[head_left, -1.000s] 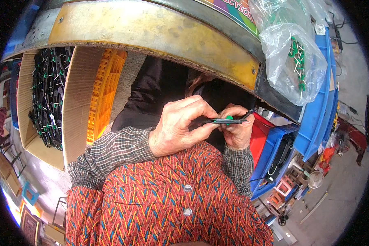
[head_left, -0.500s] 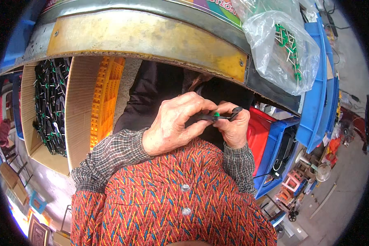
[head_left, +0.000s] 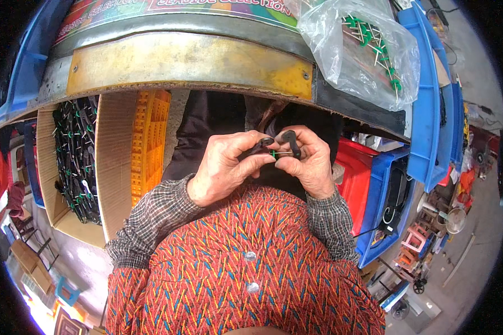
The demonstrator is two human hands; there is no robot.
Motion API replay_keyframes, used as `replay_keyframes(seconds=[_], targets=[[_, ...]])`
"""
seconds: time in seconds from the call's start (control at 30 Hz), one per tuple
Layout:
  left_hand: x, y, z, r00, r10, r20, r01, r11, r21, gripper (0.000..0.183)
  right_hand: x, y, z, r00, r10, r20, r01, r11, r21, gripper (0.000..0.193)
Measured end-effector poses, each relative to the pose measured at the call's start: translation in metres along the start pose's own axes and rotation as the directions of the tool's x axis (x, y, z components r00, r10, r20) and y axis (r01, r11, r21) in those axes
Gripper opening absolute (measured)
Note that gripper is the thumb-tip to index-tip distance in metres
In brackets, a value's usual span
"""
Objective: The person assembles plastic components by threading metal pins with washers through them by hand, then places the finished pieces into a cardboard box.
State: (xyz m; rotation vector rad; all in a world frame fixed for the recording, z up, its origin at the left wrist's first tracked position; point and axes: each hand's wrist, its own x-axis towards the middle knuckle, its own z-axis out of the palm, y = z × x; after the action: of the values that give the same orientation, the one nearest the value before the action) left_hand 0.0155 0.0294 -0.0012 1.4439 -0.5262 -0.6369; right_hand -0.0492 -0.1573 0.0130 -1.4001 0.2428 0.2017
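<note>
Green-and-metal pin (head_left: 274, 153), on the wearer's side of the surface (head_left: 190, 64), lies between black parts (head_left: 292, 144) pinched by left hand (head_left: 221, 167) and right hand (head_left: 314, 163), best steadied in line.

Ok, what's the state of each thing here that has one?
Left hand, closed on a black piece
Right hand, closed on a curved black piece
Green and metal pin, between the hands
Clear bag, holding green pins
Cardboard box, open, holding black parts
</note>
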Motion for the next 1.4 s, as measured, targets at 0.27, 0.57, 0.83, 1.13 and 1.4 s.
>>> replay_keyframes(seconds=[0.27,0.57,0.83,1.13,1.4], targets=[[-0.005,0.000,0.000,0.995,-0.088,-0.044,0.085,0.995,-0.051,0.016,-0.007,0.008,-0.006,0.997,-0.011,-0.075,0.012,1.000,0.008,0.025],[-0.011,0.000,0.003,0.998,-0.010,-0.065,0.010,1.000,0.001,0.018,-0.012,-0.009,-0.011,0.943,-0.330,0.036,0.292,0.773,-0.563,0.021],[-0.012,-0.002,0.004,0.972,0.220,-0.080,-0.203,0.962,0.182,0.021,-0.028,-0.015,-0.003,0.991,-0.089,-0.103,0.068,0.978,-0.195,0.016],[-0.014,0.007,0.007,0.958,0.271,-0.092,-0.234,0.927,0.294,0.022,-0.030,-0.015,0.008,0.969,-0.094,-0.229,0.099,0.995,0.009,0.028],[-0.015,0.005,0.006,0.954,0.278,-0.115,-0.240,0.934,0.263,0.021,-0.034,-0.006,-0.001,0.982,-0.069,-0.174,0.061,0.997,-0.046,0.018]])
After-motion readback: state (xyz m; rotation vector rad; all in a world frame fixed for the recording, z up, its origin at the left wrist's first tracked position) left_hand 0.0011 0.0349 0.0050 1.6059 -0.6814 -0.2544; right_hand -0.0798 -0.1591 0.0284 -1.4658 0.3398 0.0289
